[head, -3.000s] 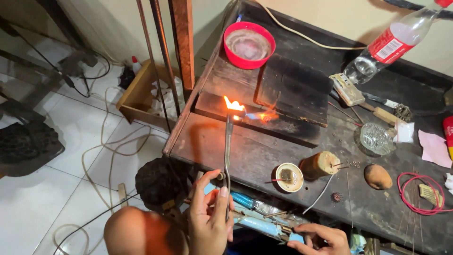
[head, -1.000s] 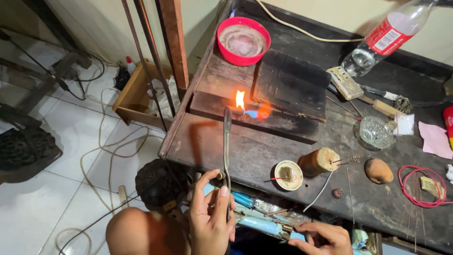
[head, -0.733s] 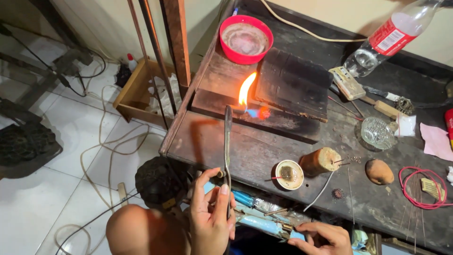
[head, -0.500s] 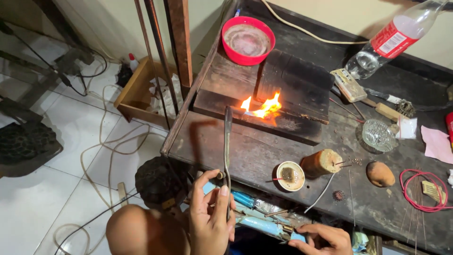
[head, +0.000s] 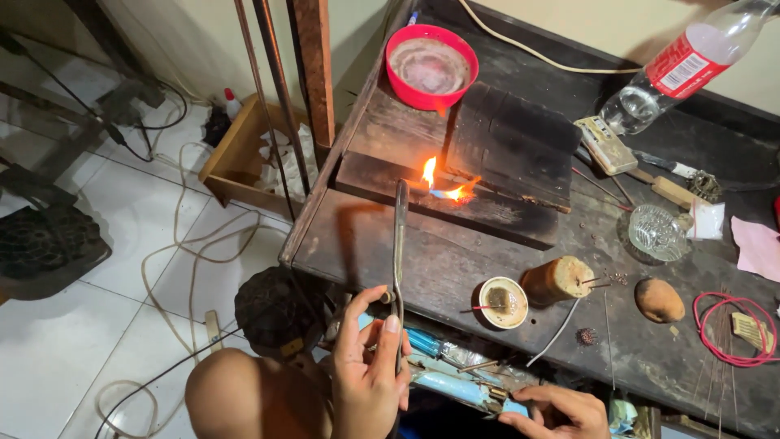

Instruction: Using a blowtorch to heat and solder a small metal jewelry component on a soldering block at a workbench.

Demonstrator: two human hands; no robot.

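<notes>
Tightly curled left fingers [head: 388,341] around torch [head: 398,244]

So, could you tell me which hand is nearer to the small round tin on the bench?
The right. The right hand lies just below the round tin, at the bench's front edge; the left hand, gripping the torch, sits farther to its left.

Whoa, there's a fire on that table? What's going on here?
A person sits at a dark wooden workbench. Their left hand holds a long metal torch pipe, whose tip points at a small flame burning on a charred wooden block. Their right hand rests low at the bench's front edge, by some blue-handled tools. A red bowl sits behind the flame.
</notes>
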